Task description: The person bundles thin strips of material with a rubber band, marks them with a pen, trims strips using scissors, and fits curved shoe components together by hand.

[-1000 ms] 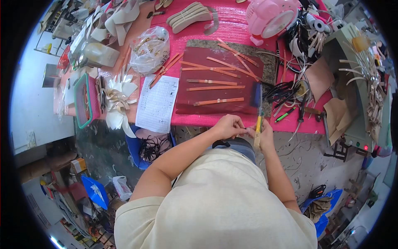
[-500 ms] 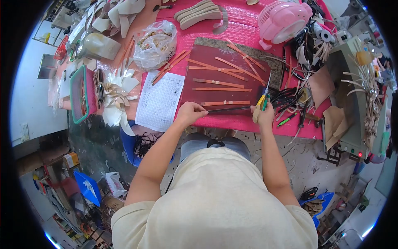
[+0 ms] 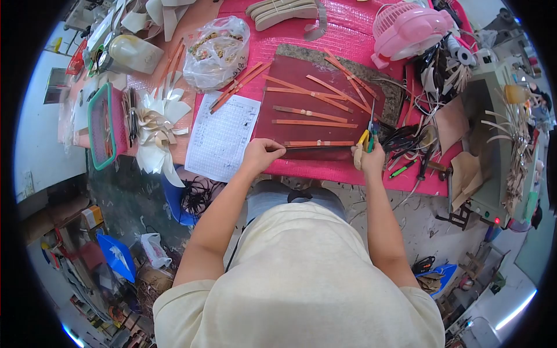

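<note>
My left hand (image 3: pixel 262 156) is closed in a pinch on the left end of a thin black strip (image 3: pixel 319 148). The strip runs taut along the near edge of a dark red board (image 3: pixel 290 133), just below a reddish-brown strip (image 3: pixel 307 143) with a pale band at its middle. At the strip's right end, my right hand (image 3: pixel 370 158) is closed around scissors (image 3: pixel 364 139) with yellow and green handles, blades pointing away from me. Whether its fingertips also grip the strip is hard to make out. Several more reddish-brown strips (image 3: pixel 314 123) lie spread over the board.
Left of the board are a written sheet (image 3: pixel 223 136), a plastic bag (image 3: pixel 217 55) of small pieces and a green-rimmed basket (image 3: pixel 93 127). To the right lie black cords (image 3: pixel 400 139) and a green pen (image 3: pixel 402 168). A pink fan (image 3: pixel 409 32) stands behind.
The black strip has moved up against the nearest reddish-brown strip and lies nearly parallel to it. Both hands keep their hold. The whole view has shifted slightly.
</note>
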The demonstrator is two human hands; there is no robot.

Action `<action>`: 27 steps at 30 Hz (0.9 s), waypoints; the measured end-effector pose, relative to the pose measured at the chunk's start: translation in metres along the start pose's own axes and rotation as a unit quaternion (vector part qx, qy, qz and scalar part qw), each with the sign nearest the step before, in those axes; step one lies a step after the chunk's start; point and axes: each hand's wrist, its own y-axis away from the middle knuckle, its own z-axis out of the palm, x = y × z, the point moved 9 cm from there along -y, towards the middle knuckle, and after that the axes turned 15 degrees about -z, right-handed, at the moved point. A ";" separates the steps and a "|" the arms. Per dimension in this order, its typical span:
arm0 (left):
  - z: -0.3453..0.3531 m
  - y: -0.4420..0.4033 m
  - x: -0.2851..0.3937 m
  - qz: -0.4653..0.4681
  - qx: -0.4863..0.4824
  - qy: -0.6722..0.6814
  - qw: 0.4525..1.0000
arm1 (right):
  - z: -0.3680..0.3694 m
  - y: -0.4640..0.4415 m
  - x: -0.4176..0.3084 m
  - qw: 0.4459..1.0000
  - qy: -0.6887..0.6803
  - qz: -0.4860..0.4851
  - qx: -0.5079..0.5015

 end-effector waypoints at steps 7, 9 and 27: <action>0.001 -0.002 0.002 0.019 0.037 -0.046 0.998 | 0.007 -0.006 0.021 0.999 -0.045 -0.010 -0.007; -0.001 -0.001 0.003 0.022 0.053 -0.060 0.997 | 0.008 -0.007 0.025 0.999 -0.050 -0.007 -0.012; -0.003 -0.001 0.012 0.047 0.093 -0.096 0.990 | 0.002 -0.004 0.019 0.999 -0.023 0.039 -0.003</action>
